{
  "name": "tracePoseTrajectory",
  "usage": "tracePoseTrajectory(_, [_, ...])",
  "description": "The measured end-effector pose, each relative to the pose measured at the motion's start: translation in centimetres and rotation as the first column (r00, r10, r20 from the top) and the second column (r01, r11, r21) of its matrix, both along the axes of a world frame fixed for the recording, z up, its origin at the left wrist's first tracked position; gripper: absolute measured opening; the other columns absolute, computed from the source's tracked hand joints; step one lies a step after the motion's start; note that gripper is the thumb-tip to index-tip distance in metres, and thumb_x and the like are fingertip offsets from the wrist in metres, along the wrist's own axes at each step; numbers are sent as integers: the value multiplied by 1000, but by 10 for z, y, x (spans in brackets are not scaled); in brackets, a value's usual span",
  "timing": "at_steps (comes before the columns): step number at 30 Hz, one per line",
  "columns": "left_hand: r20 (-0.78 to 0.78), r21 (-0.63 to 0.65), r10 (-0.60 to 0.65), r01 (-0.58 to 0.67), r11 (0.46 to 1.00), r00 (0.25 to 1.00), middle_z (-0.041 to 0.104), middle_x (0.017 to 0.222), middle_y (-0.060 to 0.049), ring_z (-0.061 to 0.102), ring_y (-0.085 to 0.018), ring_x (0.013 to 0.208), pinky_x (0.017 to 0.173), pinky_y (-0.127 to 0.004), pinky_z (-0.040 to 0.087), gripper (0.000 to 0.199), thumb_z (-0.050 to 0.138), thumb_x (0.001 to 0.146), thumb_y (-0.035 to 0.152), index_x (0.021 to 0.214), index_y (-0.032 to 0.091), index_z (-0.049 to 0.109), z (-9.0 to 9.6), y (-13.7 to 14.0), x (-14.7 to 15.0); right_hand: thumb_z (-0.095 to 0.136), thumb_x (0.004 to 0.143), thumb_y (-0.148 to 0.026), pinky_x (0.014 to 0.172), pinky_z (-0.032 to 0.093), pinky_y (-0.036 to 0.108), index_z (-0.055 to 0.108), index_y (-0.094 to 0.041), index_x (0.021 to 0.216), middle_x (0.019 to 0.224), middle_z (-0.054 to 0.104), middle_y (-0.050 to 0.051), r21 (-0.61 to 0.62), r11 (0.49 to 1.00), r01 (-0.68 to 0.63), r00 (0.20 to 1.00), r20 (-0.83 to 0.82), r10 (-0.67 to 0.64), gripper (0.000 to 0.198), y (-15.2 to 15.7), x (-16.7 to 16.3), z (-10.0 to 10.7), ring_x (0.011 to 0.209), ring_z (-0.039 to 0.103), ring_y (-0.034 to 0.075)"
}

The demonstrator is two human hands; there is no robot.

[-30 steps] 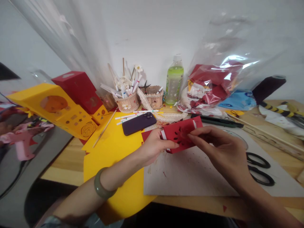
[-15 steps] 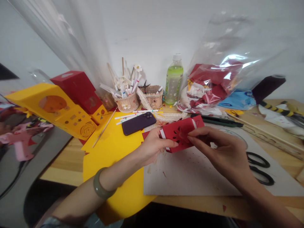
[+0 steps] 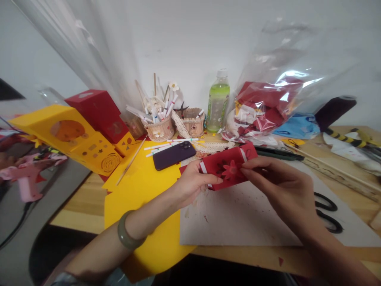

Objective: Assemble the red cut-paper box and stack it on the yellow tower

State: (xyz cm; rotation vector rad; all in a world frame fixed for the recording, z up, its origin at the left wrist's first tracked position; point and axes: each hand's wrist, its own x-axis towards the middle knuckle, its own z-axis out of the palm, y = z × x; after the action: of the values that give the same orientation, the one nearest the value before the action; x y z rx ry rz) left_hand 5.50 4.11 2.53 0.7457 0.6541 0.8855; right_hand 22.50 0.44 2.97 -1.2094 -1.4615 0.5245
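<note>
My left hand [image 3: 195,180] grips the left end of a small red paper box [image 3: 226,155], its thumb across the front. The box is tilted, with white strips near both ends and a flower-shaped cut-out in its face. A red paper flower [image 3: 231,171] lies partly over that cut-out. At the flower's right side, the thumb and forefinger of my right hand [image 3: 276,180] are pinched on a petal. Beneath my hands is a white board [image 3: 238,222]. Black scissor handles [image 3: 330,224] show beside my right wrist.
Yellow paper [image 3: 143,190] and a dark phone [image 3: 174,155] lie left of the board. Behind stand a basket of markers [image 3: 159,131], a green drink bottle [image 3: 218,101] and a plastic bag [image 3: 262,107]. A pink glue gun [image 3: 25,180] is at far left, near a yellow box [image 3: 71,147].
The red flower now shows its full face over the cut-out, where it was seen more edge-on and darker. My right hand has shifted slightly right; my left hand keeps its hold.
</note>
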Motion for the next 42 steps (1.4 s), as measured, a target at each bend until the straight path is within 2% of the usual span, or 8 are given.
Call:
tracePoseTrajectory(4, [-4, 34, -15, 16, 999, 1000, 69, 71, -1, 62, -13, 71, 78, -27, 44, 34, 70, 47, 2, 79, 13, 70, -2, 0, 0, 66, 79, -21, 50, 46, 23, 67, -24, 80, 71, 68, -2, 97, 995, -5, 980, 199, -14, 4, -1, -4, -3, 57, 58, 11])
tracePoseTrajectory(13, [-9, 7, 2, -2, 1000, 1000, 70, 74, -3, 61, -13, 69, 73, -27, 45, 28, 73, 51, 7, 78, 13, 70, -1, -2, 0, 62, 81, -10, 50, 41, 22, 62, -21, 87, 75, 61, 0, 280, 956, -86, 925, 380, -28, 12, 0, -4, -4, 61, 52, 9])
tracePoseTrajectory(18, [16, -1, 3, -3, 1000, 1000, 70, 70, -3, 61, -13, 67, 71, -26, 47, 27, 74, 51, 10, 78, 12, 71, 0, -3, 0, 62, 81, -9, 50, 43, 22, 63, -21, 89, 78, 61, 2, 290, 951, -107, 906, 422, -27, 15, 0, -3, -3, 63, 52, 10])
tracePoseTrajectory(23, [29, -12, 36, -35, 999, 999, 72, 79, -4, 63, -14, 72, 73, -27, 49, 27, 76, 57, 17, 84, 13, 71, -2, -2, 0, 60, 82, -10, 48, 43, 22, 64, -22, 91, 80, 61, 2, 286, 948, -139, 903, 431, 2, 15, 0, -2, -3, 62, 53, 11])
tracePoseTrajectory(28, [18, 33, 22, -23, 999, 1000, 71, 74, -4, 62, -13, 68, 72, -26, 47, 25, 75, 55, 13, 79, 13, 71, -4, -1, 1, 58, 84, -15, 51, 46, 23, 65, -24, 96, 86, 63, 3, 231, 962, -143, 917, 398, 40, 16, 0, 1, -5, 70, 58, 13])
tracePoseTrajectory(32, [9, 33, 34, -34, 999, 999, 71, 75, -3, 62, -13, 69, 73, -26, 46, 27, 75, 53, 11, 80, 13, 71, -4, -1, 2, 62, 82, -18, 51, 46, 23, 62, -24, 100, 81, 66, 0, 223, 971, -87, 929, 369, -2, 19, 1, 0, -7, 61, 56, 11])
tracePoseTrajectory(36, [-7, 54, 25, -24, 998, 1000, 71, 83, -3, 63, -13, 75, 76, -27, 45, 39, 75, 48, 6, 85, 14, 70, -5, 1, 2, 62, 81, -19, 48, 44, 22, 64, -24, 94, 73, 65, -2, 228, 972, -48, 943, 330, -31, 14, 1, -1, -6, 56, 53, 10])
tracePoseTrajectory(42, [-74, 70, 45, -40, 997, 996, 65, 67, 1, 54, -8, 51, 51, -21, 38, 39, 73, 48, 7, 86, 14, 66, -10, 6, -2, 64, 78, -28, 54, 47, 23, 65, -27, 91, 74, 64, -2, 76, 981, 177, 983, -64, -172, 13, 2, 6, -2, 64, 58, 12])
